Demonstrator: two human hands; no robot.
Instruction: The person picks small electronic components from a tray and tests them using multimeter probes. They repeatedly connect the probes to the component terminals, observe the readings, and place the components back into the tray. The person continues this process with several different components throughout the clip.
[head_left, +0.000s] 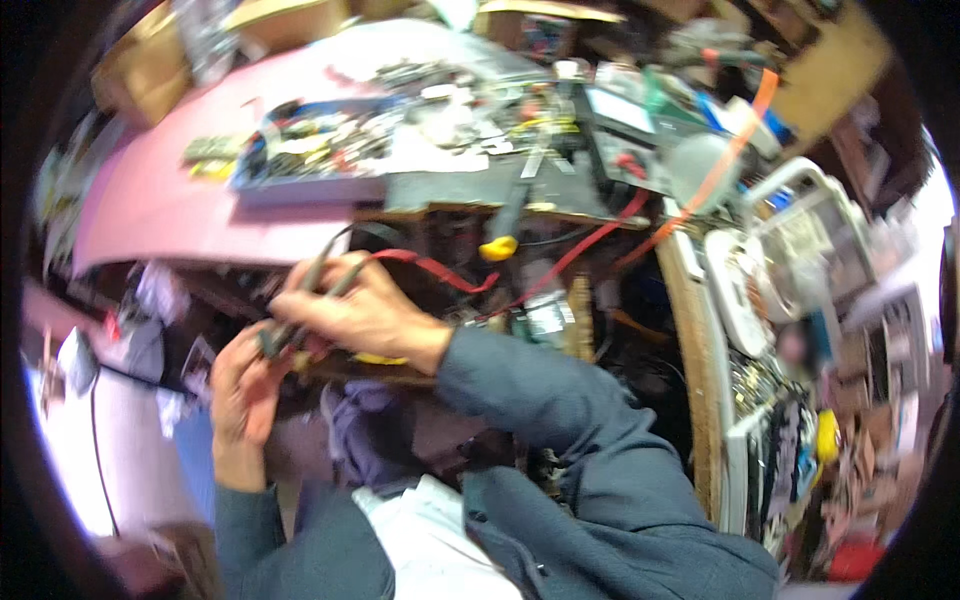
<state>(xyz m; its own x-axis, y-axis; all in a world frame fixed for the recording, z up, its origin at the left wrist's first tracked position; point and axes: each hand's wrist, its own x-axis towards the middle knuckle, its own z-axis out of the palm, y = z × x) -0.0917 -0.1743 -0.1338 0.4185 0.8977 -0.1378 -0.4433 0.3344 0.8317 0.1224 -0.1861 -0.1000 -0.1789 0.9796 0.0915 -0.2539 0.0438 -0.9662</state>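
Note:
My right hand [360, 310] grips two dark, pen-like test probes [312, 275] between its fingers. A red lead [430, 265] and a black lead [375, 230] run off beside it. Just below and to the left, my left hand [245, 385] is raised with its fingers pinched round a small dark part [270, 343]. The tips of the probes come close to that part; blur hides whether they touch it. At the bench's right side lies a dark meter [625, 150] with a pale screen and a red plug.
A blue tray [310, 195] full of mixed small parts sits on the pink bench top [150, 210]. A dark-handled tool with a yellow end [498, 248] juts over the bench edge. An orange strap [715, 180] crosses at right, near white plastic bins [735, 290].

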